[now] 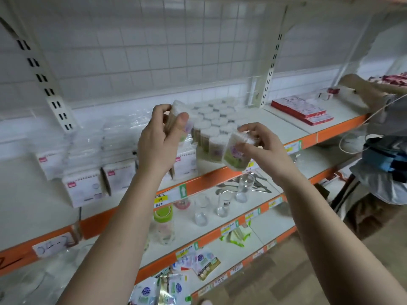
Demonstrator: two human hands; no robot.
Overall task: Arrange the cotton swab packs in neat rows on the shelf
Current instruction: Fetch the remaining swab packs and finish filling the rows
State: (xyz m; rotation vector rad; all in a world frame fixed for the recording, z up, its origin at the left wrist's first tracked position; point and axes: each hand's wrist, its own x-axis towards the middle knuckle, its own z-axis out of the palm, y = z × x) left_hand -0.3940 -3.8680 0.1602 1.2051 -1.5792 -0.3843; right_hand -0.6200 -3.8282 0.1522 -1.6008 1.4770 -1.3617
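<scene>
head: left hand (159,139), right hand (265,150), packs (235,155)

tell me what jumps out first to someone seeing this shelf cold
The two hands in the middle draw the eye: the left hand grips a raised swab pack, and the right hand pinches a tilted swab pack lower down. Just behind them a block of round-lidded packs stands on the orange-edged shelf. Far right on that shelf lie red boxes, with another person's hand beside them.
</scene>
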